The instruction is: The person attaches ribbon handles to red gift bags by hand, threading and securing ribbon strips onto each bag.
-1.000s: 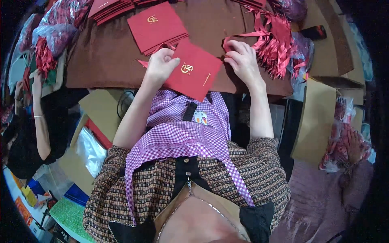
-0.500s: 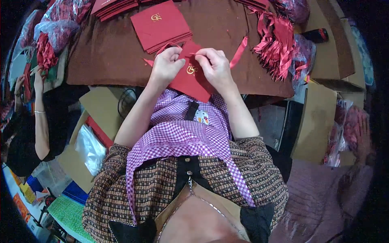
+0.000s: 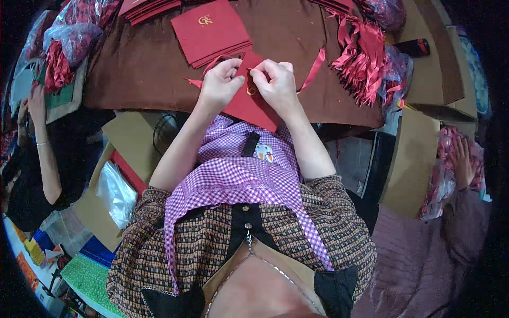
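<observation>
A flat red piece [image 3: 252, 114] with a gold emblem lies tilted at the table's near edge, one corner hanging towards my lap. My left hand [image 3: 220, 87] is closed in a pinch at its upper left, where a narrow red ribbon [image 3: 210, 66] comes out beside the fingers. My right hand [image 3: 277, 89] pinches ribbon near the upper middle of the piece and partly covers the emblem. Another red ribbon tail [image 3: 314, 69] trails away to the right of that hand. What exactly sits between the left fingertips is hidden.
A stack of similar red pieces [image 3: 209, 32] lies just beyond my hands on the brown cloth [image 3: 132, 79]. Bunched red ribbons [image 3: 363, 63] lie at right, beside cardboard boxes [image 3: 411, 164]. A co-worker's arm [image 3: 47, 164] is at left; another person's hand [image 3: 464, 164] touches a plastic-wrapped bundle at right.
My right hand has shifted slightly left, closer to my left hand, covering more of the emblem. The co-worker's hands at left moved left; the person at right shifted the wrapped bundle slightly.
</observation>
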Tool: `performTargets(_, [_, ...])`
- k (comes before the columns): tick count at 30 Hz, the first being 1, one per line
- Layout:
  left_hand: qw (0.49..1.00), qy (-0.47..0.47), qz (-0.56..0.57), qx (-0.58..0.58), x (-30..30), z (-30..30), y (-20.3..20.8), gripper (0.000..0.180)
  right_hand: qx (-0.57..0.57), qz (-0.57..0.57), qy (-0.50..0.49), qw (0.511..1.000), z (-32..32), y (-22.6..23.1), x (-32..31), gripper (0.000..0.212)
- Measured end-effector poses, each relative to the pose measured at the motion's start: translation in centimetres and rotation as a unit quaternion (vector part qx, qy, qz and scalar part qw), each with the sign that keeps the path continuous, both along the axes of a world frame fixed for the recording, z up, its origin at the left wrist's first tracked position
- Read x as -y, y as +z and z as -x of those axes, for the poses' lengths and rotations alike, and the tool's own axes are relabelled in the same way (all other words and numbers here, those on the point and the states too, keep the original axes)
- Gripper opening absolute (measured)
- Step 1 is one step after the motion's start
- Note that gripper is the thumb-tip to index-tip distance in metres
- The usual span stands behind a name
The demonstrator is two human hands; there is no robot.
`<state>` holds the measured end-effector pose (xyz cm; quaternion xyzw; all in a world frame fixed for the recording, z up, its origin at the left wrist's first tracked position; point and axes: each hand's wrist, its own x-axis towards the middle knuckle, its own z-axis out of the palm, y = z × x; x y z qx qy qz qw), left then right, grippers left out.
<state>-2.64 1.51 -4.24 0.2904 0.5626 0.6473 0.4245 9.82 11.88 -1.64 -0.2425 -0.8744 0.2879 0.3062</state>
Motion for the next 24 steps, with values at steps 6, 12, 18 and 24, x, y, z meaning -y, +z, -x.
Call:
performTargets(6, [0.999,0.019,0.024,-0.034,-0.1,-0.2,-0.1,0.038,0.009,0.03,0.005,1.0,0.3,-0.1,-0.5,0.014])
performTargets(12, [0.998,0.014,0.047,-0.048,0.1,-0.2,0.7,0.041,0.023,0.063,0.004,0.998,0.6,-1.1,-0.8,0.015])
performTargets(18, [0.999,0.011,0.024,-0.037,0.2,0.0,0.0,0.041,0.014,0.122,0.011,0.992,0.9,-1.7,-1.0,0.015])
performTargets(24, [1.0,0.012,-0.004,-0.006,0.2,0.1,-0.4,0.035,0.003,0.065,0.017,0.998,1.2,-1.9,-0.5,0.014])
